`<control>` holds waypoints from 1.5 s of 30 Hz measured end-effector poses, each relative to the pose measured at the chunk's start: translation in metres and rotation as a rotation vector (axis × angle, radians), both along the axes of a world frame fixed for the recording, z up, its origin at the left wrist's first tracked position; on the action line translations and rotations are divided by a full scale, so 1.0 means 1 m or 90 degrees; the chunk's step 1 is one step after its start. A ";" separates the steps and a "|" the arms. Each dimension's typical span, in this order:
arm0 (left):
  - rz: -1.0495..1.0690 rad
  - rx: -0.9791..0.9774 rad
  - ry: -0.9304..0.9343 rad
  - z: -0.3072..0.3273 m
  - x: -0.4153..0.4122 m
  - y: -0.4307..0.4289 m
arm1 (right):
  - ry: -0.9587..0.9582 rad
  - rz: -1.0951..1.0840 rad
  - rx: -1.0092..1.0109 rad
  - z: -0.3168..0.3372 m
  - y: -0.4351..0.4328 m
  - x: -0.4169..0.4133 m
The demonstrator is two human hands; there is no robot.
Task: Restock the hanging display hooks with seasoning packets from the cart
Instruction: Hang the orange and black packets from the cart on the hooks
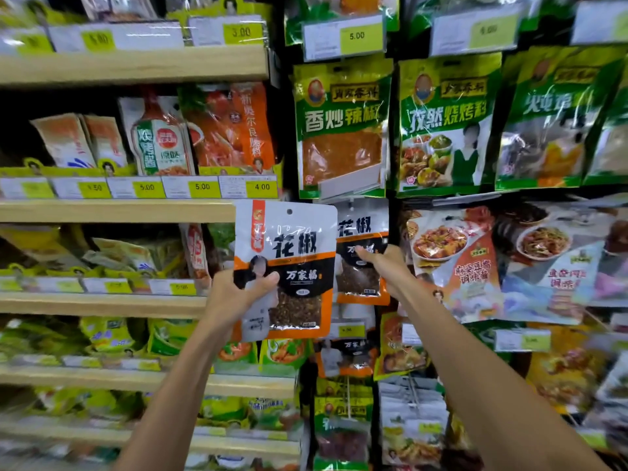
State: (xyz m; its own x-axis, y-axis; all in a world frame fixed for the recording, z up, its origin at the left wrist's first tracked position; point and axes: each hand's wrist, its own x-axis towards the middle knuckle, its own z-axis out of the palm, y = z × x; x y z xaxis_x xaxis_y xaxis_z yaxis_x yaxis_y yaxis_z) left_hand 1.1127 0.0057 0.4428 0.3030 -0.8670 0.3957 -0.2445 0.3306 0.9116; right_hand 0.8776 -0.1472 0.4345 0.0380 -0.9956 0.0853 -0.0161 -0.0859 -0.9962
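Left hand: your left hand [238, 294] grips the peppercorn packet [289, 239] at its lower left corner; the thumb lies across the front, the fingers are behind.
Peppercorn packet: upright and facing you, white on top, black and orange below, with a clear window of peppercorns; its hang hole [289, 211] at 12 o'clock on the packet is free, on no hook.
Right hand: your right hand [385, 265] pinches the hanging packet [362, 229] by its right edge; one digit reaches across the front, the others are hidden.
Hanging packet: the same kind, on the display just at 3 o'clock of the one you hold; the held packet overlaps its left edge; its hook is too blurred to make out.
Above: a green chili powder packet [341, 127] hangs at 12 o'clock of the hanging packet; a green cumin seasoning packet [445, 124] hangs beside it at 3 o'clock.
Below: another packet of the same kind [346, 355] at 6 o'clock, behind a yellow price tag [351, 330].
Left side: wooden shelves [115, 210] with sauce pouches at 9 o'clock; yellow price labels [202, 186] along their edges.
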 end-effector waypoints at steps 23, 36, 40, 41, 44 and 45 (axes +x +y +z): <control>-0.110 -0.012 -0.074 -0.011 -0.076 -0.030 | -0.137 0.047 -0.102 -0.030 0.079 -0.016; 0.481 -0.384 -0.725 0.037 0.011 -0.079 | -0.053 -0.013 -0.115 -0.009 0.046 -0.022; 0.474 -0.404 -0.736 0.034 0.016 -0.087 | -0.070 -0.021 -0.100 -0.005 0.038 -0.015; 0.474 -0.406 -0.735 0.034 0.017 -0.088 | -0.070 -0.024 -0.098 -0.005 0.037 -0.014; 0.470 -0.413 -0.731 0.033 0.018 -0.089 | -0.064 -0.038 -0.094 -0.005 0.034 -0.011; 0.469 -0.416 -0.730 0.033 0.018 -0.089 | -0.061 -0.043 -0.095 -0.005 0.034 -0.010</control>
